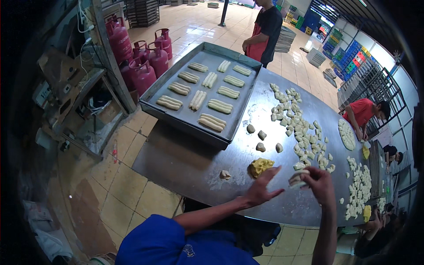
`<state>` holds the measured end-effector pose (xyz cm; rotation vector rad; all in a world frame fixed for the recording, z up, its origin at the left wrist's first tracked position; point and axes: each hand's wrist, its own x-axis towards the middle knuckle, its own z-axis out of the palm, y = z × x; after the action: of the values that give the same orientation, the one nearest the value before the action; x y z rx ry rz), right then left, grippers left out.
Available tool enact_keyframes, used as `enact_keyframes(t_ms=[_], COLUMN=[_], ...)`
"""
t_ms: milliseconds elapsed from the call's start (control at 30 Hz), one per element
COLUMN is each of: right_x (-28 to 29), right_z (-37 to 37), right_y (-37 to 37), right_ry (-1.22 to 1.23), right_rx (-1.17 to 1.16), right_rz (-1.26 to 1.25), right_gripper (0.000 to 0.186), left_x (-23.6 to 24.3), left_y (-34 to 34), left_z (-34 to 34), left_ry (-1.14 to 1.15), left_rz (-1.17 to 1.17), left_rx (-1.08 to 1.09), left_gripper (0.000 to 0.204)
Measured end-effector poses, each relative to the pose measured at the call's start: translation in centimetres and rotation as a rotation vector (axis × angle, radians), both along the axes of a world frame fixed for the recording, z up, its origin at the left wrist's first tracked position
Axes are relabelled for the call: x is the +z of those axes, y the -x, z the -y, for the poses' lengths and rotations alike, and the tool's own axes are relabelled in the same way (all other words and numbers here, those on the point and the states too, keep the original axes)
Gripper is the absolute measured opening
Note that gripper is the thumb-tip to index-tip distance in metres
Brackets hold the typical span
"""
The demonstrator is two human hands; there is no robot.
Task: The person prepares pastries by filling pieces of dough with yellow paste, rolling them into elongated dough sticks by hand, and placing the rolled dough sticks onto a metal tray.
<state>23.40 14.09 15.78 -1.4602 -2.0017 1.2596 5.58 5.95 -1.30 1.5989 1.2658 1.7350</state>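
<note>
My left hand hovers over the near edge of the metal table, fingers and thumb spread, with nothing in it. To its right, my right hand is raised above the table, pinching a pale piece of dough between thumb and fingers. A lump of yellow paste sits just beyond my left hand. One small dough piece lies left of the paste. Several brownish dough pieces are scattered beyond it. A heap of pale dough pieces spreads farther right.
A deep metal tray with rows of ridged dough strips rests on the table's left part. Red gas cylinders stand on the floor behind. A person in a dark shirt stands beyond the table; another in red works at the far right.
</note>
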Motion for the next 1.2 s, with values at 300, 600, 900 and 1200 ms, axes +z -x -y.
enact_keyframes(t_ms=[300,600,900,1200], right_x=[5.6,0.8,-11.1,-15.2], right_z=[-11.0,-29.3,-42.2,-42.7], right_y=[21.0,45.4,63.4,64.8], right_ry=[0.147,0.352,0.308,0.008], right_rx=[0.187,0.294,0.277,0.270], right_rz=[-0.388,-0.638,-0.752,-0.064], right_gripper=[0.041,0.029,0.024,0.036], left_x=[-3.2,-7.9,-8.1,-6.6], left_y=[20.7,22.7,23.2,23.9], left_z=[15.9,16.7,16.2,15.7], left_ry=[0.287,0.382,0.426,0.387], left_rz=[-0.110,-0.383,-0.464,-0.497], left_rx=[0.709,0.965,1.034,1.033], left_gripper=[0.027,0.020,0.012,0.015])
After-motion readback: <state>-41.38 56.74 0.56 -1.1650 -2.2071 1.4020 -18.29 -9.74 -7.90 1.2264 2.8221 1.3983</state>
